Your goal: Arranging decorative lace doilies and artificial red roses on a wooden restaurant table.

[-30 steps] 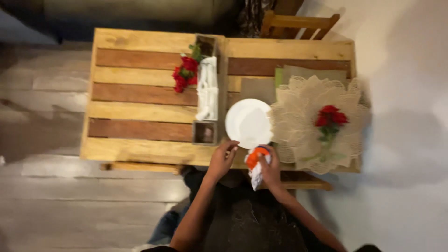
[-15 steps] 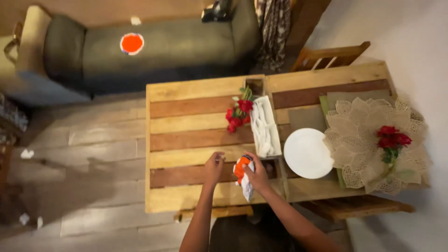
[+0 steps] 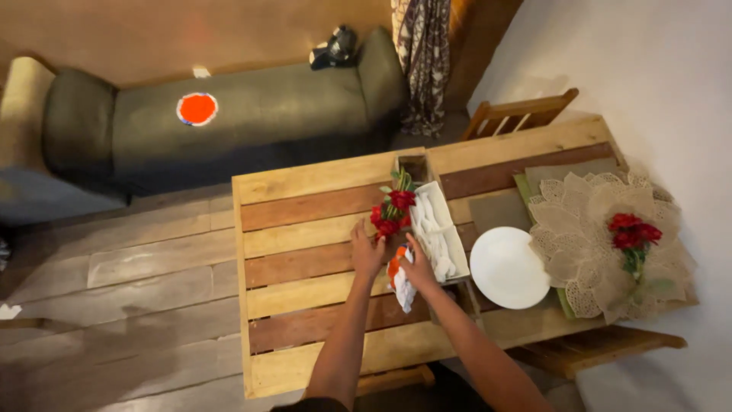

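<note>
Fingers of the right hand (image 3: 418, 268) are clenched in a grip on one orange-and-white cloth (image 3: 400, 284), which hangs just over the slatted wooden bench (image 3: 305, 297) beside the long white tray (image 3: 440, 229). The left hand (image 3: 367, 250) lies flat with its grip released and fingers spread on the planks, close to one of two bunches of red flowers (image 3: 390, 214). One white plate (image 3: 508, 267) sits right of the tray, the second bunch (image 3: 633, 233) lies on one lace mat (image 3: 587, 221), and one chair (image 3: 518, 114) stands behind the bench.
</note>
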